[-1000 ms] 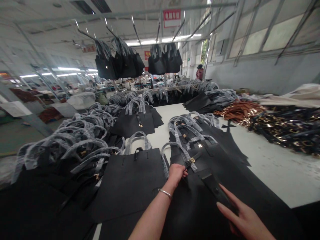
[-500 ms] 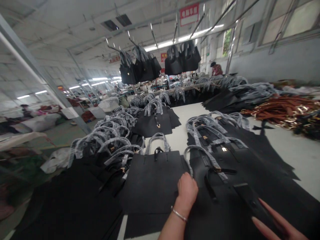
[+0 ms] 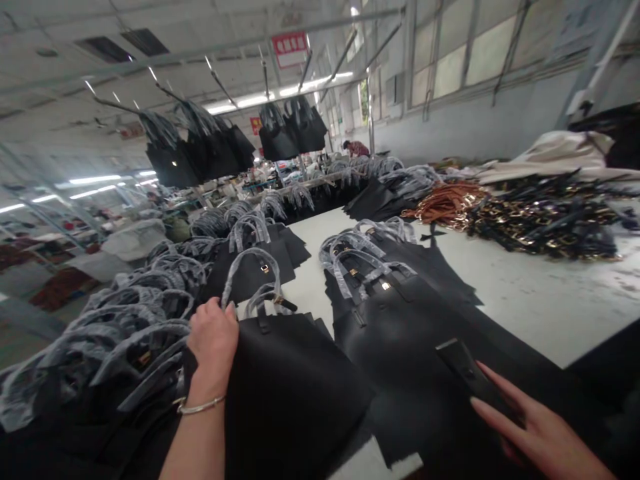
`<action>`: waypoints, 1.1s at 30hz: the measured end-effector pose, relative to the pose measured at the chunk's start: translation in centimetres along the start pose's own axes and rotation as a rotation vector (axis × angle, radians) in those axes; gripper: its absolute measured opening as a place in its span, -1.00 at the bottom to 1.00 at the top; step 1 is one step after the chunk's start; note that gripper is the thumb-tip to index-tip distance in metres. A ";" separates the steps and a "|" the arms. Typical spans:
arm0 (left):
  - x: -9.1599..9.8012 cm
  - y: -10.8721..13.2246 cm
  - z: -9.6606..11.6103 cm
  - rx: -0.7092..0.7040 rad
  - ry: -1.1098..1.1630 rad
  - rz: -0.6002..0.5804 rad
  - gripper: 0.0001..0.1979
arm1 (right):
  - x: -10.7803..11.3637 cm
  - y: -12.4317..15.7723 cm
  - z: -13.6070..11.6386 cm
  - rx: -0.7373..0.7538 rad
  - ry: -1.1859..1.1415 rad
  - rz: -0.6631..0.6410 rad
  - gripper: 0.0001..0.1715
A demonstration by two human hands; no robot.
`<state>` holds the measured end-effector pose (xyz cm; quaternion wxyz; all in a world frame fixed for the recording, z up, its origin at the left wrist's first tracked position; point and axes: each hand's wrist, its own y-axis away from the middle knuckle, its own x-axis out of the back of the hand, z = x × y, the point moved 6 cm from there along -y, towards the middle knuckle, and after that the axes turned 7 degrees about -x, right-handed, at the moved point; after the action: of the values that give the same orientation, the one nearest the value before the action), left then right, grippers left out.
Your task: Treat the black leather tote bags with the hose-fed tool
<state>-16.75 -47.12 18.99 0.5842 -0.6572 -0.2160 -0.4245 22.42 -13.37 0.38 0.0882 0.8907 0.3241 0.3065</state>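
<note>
My left hand (image 3: 214,340) grips the upper left edge of a flat black handbag (image 3: 290,387), fingers curled over it near its plastic-wrapped handle (image 3: 250,273). A thin bracelet sits on that wrist. My right hand (image 3: 525,427) lies at the lower right with fingers stretched out, resting on a black strap piece (image 3: 463,367) atop the stack of black bags (image 3: 400,320).
Piles of black bags with wrapped handles (image 3: 125,313) fill the left. The white table (image 3: 525,293) holds brown straps (image 3: 445,200) and dark buckled straps (image 3: 545,217). More bags hang overhead (image 3: 200,147). A person (image 3: 356,147) works far back.
My left hand left the right-hand stack and moved left to take hold of the middle bag's edge, which now lifts and tilts. The view swung around. My right hand stays flat on the strap.
</note>
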 end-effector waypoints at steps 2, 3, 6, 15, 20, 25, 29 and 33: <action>-1.2 0.9 1.8 -0.060 0.056 0.020 -0.61 | -0.5 -0.1 -0.2 -0.025 -0.023 -0.064 0.20; -2.3 2.2 4.1 -0.159 0.151 -0.026 -0.61 | -0.8 -0.3 -0.6 -0.023 -0.049 -0.099 0.22; -6.1 8.8 13.0 -0.477 0.317 -0.225 -0.68 | -2.0 -1.4 -2.7 0.047 -0.112 -0.199 0.17; -8.3 22.9 23.2 -0.788 0.690 -0.640 -0.28 | -3.9 -7.1 -9.4 0.005 -0.096 -0.413 -0.15; -7.6 24.0 23.1 -0.794 0.724 -0.691 -0.28 | -5.1 -8.9 -10.7 -0.073 -0.067 -0.498 -0.26; -7.5 24.0 23.3 -0.761 0.768 -0.704 -0.28 | -5.6 -9.2 -11.5 -0.026 -0.077 -0.517 -0.34; -7.2 24.6 23.2 -0.766 0.816 -0.727 -0.28 | -5.2 -7.8 -10.8 -0.089 -0.017 -0.588 -0.22; -7.1 25.3 23.4 -0.769 0.840 -0.734 -0.28 | -6.0 -6.7 -10.8 -0.098 0.023 -0.639 -0.15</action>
<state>6.27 -29.05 -0.57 0.1610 -0.4815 -0.0135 -0.8614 8.82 -12.44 3.68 0.2192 0.7350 0.5732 0.2884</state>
